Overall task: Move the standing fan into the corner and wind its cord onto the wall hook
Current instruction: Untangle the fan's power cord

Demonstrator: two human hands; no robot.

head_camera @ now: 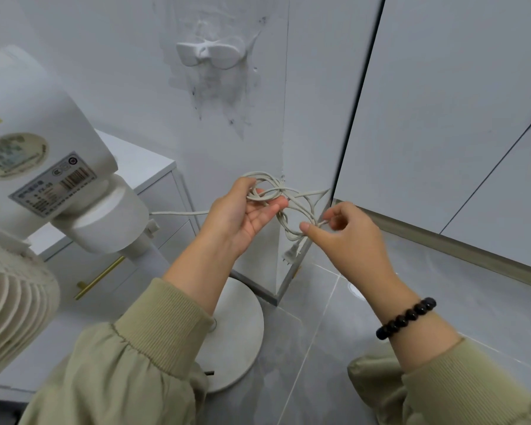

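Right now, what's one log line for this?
left hand: holds coiled cord | right hand: pinches cord | plug: dangling | wall hook: bare

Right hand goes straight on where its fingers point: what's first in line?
Probably the hanging loops of the cord that the right hand pinches, then the left hand; depth is unclear.

Both forearms reach forward out of olive sleeves [154, 332], bare from the cuffs on. The left hand [242, 216] lies at the left of the cord [273, 191], palm turned up, fingers curled through the cord's loops and holding them. The right hand [350, 237] is at the cord's lower right, knuckles up, thumb and forefinger pinching one strand, the other fingers loosely curled. A dark bead bracelet [406, 318] circles the right wrist.
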